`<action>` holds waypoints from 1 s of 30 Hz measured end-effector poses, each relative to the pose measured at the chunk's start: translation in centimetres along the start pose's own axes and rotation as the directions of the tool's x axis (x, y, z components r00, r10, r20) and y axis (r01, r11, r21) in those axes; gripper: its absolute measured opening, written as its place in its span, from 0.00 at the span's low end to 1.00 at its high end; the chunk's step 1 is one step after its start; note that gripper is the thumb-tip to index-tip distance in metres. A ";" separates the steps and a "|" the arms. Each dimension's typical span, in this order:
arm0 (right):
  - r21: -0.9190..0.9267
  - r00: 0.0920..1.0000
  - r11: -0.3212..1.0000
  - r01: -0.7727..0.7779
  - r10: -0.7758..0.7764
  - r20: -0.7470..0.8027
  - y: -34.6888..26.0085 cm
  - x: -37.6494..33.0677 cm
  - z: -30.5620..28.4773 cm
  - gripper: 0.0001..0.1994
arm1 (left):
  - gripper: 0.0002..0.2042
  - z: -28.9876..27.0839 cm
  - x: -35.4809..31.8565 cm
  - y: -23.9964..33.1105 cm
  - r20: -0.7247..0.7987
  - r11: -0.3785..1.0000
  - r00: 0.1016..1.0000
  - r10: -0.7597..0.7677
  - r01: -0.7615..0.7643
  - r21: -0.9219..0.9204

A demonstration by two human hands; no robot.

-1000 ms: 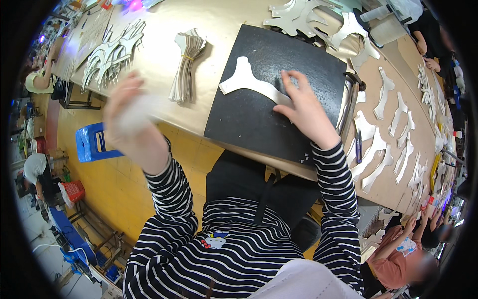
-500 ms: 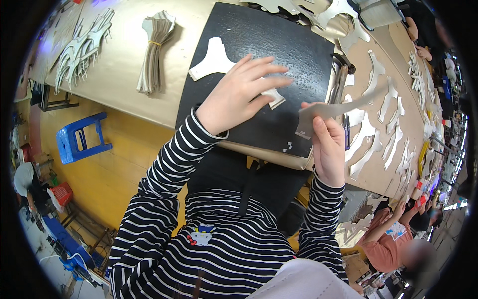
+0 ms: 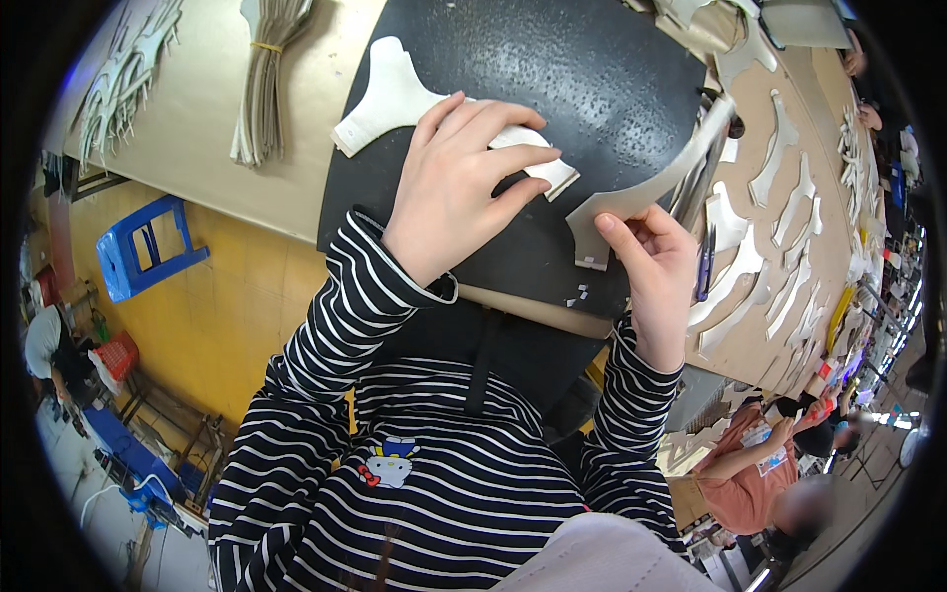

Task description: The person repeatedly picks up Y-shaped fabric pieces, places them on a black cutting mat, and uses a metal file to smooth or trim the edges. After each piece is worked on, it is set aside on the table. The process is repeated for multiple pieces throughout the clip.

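A white Y-shaped cut piece (image 3: pixel 388 97) of sheet material lies on a black board (image 3: pixel 582 84). My left hand (image 3: pixel 459 183) rests over its middle, with fingers stretched out and the tips on or close to its right-hand end. That hand hides part of the piece. In my right hand (image 3: pixel 653 264), thumb and fingers pinch a long curved greyish-beige cut piece (image 3: pixel 646 187). Its wide end, with a small pale tag at the corner, hangs just above the board, right of the white piece and apart from it.
Small white scraps (image 3: pixel 580 295) lie near the board's front edge. Beyond its right side is a dark-handled tool (image 3: pixel 705 259), among many loose cut pieces (image 3: pixel 735 276). A banded bundle (image 3: pixel 264 94) stands left on the table. A blue stool (image 3: pixel 148 247) is on the floor; another person (image 3: pixel 745 474) sits at right.
My right hand has brought the curved piece round and a little left, its wide end now nearer the white piece. The left hand's fingers have settled lower onto the white piece. The view has shifted.
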State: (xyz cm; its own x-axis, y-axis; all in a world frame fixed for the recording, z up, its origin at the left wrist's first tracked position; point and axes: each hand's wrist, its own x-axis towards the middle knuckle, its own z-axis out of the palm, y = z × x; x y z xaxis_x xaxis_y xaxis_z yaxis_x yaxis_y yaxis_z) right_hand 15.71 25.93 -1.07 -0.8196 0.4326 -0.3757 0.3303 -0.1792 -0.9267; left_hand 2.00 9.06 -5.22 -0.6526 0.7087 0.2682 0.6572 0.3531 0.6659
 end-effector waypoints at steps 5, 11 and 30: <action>-0.088 0.999 0.996 -0.009 0.006 -0.032 0.8 0.8 0.6 0.11 | 0.13 0.4 -0.1 -0.1 -0.025 0.999 0.999 -0.024 0.024 0.032; -0.132 0.986 0.983 -0.126 0.108 -0.130 0.8 0.1 1.3 0.13 | 0.08 0.5 0.0 -0.3 0.040 0.995 0.999 -0.019 0.015 0.102; -0.181 0.979 0.983 0.012 -0.048 -0.196 1.7 0.5 2.0 0.12 | 0.11 0.1 -0.2 0.0 0.095 0.991 0.993 -0.077 0.065 0.118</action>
State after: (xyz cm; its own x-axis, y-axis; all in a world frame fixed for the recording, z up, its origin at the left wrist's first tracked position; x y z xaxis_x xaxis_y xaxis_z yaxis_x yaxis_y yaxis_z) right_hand 14.91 24.06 -2.77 -0.7267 0.6054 -0.3247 0.4001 -0.0112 -0.9164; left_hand 2.18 9.01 -5.39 -0.6625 0.7341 0.1492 0.6528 0.4681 0.5956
